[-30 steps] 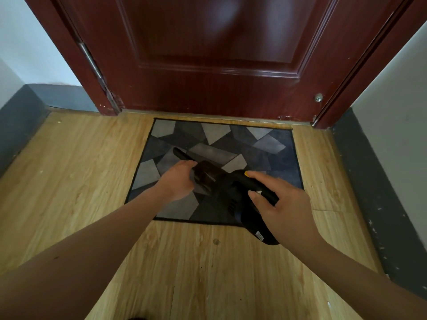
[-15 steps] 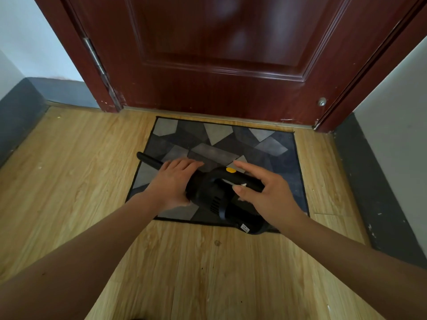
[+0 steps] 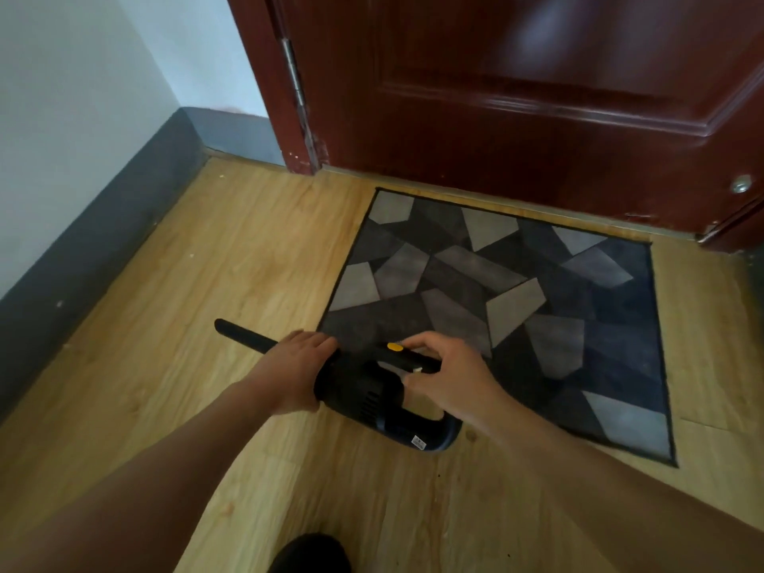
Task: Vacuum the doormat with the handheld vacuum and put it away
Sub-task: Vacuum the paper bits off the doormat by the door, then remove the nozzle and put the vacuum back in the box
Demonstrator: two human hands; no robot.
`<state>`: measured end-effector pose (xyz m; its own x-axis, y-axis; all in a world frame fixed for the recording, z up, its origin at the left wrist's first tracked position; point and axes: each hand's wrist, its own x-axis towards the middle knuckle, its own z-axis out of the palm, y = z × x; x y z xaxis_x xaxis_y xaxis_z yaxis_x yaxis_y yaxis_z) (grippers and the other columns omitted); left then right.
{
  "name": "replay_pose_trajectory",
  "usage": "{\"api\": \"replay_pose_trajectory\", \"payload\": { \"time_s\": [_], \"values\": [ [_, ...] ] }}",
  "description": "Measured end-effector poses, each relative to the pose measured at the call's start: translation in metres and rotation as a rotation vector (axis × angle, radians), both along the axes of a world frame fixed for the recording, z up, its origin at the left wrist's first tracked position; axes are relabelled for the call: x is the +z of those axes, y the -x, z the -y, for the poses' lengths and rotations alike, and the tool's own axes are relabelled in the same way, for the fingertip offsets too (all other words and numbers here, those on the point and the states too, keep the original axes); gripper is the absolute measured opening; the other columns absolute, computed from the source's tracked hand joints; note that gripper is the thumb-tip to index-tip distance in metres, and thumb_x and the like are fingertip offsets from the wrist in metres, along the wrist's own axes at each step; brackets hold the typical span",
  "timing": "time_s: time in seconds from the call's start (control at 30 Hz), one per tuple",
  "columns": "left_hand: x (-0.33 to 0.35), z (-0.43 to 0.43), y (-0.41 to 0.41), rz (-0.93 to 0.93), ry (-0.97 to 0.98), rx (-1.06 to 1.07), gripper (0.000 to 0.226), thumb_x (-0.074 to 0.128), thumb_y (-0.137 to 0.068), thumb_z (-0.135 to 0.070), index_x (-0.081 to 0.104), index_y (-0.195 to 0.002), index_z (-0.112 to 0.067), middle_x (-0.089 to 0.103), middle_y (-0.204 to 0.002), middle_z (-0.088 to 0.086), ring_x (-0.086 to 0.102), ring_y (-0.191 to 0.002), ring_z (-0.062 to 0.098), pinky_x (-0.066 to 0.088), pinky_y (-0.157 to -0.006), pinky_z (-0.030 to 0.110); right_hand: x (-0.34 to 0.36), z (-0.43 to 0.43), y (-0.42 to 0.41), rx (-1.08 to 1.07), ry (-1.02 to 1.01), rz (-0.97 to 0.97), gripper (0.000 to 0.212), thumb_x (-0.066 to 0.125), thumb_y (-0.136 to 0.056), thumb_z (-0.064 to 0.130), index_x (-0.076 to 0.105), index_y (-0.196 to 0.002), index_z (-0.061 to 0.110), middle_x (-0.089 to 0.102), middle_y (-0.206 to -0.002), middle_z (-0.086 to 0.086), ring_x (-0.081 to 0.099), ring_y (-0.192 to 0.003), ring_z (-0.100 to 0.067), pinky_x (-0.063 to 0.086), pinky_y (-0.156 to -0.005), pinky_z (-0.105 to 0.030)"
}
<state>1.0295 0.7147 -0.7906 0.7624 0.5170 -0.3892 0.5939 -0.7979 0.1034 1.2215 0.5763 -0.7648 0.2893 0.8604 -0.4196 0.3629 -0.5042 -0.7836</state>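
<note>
Since a second ago the handheld vacuum [image 3: 364,392] has swung leftward: its nozzle [image 3: 244,335], then over the doormat [image 3: 537,308], now reaches toward the left of the frame above the wooden floor [image 3: 186,283]. The left hand [image 3: 293,372] wraps its fingers over the front of the black body, where the nozzle begins. The right hand [image 3: 448,376] curls its fingers round the top handle, just behind the yellow button [image 3: 395,347]. The body lies across the mat's near left edge, below the dark red door [image 3: 537,97].
</note>
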Motion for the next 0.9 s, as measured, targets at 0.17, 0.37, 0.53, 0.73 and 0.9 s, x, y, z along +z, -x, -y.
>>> {"api": "replay_pose_trajectory", "payload": {
  "time_s": [0.17,0.37,0.53,0.73,0.9],
  "values": [
    [-0.03,0.001,0.052,-0.087,0.082,0.089,0.073,0.075,-0.059,-0.033,0.044,-0.125,-0.032,0.054,-0.123,-0.008,0.05,-0.118,0.017,0.036,-0.106,0.032,-0.031,-0.016,0.044,0.1,0.052,0.057,0.035,0.068,-0.081,0.019,0.06,-0.113,0.03,0.065,-0.106,0.01,0.06,-0.096,-0.01,0.051,-0.081,-0.027],
    [-0.042,-0.006,0.073,-0.164,0.053,0.054,0.074,0.074,-0.058,-0.035,0.045,-0.125,-0.028,0.054,-0.122,-0.005,0.051,-0.114,0.017,0.035,-0.102,0.029,-0.056,-0.021,0.066,0.124,0.039,0.093,0.036,0.066,-0.081,0.019,0.061,-0.115,0.031,0.066,-0.105,0.011,0.061,-0.097,-0.009,0.05,-0.078,-0.023],
    [-0.046,-0.004,0.076,-0.2,0.064,0.048,0.074,0.076,-0.06,-0.039,0.043,-0.125,-0.028,0.046,-0.121,-0.004,0.048,-0.11,0.017,0.037,-0.1,0.027,-0.065,-0.017,0.07,0.128,0.012,0.129,0.03,0.065,-0.08,0.015,0.067,-0.108,0.027,0.07,-0.096,0.009,0.063,-0.089,-0.007,0.055,-0.079,-0.029],
    [-0.043,-0.01,0.065,-0.33,0.079,-0.019,0.082,0.079,-0.056,-0.041,0.042,-0.127,-0.024,0.042,-0.125,-0.001,0.045,-0.11,0.018,0.042,-0.098,0.03,-0.072,-0.013,0.065,0.162,0.032,0.155,0.028,0.062,-0.085,0.021,0.066,-0.112,0.027,0.069,-0.102,0.01,0.063,-0.093,-0.007,0.055,-0.082,-0.032],
    [-0.034,-0.019,0.036,-0.535,0.317,0.087,0.109,0.081,-0.053,-0.051,0.025,-0.144,-0.028,0.036,-0.142,0.001,0.04,-0.129,0.025,0.039,-0.106,0.038,-0.071,-0.005,0.05,0.198,0.059,0.182,0.024,0.056,-0.088,0.031,0.067,-0.109,0.027,0.07,-0.098,0.007,0.064,-0.09,-0.012,0.055,-0.078,-0.036]
  ]
}}
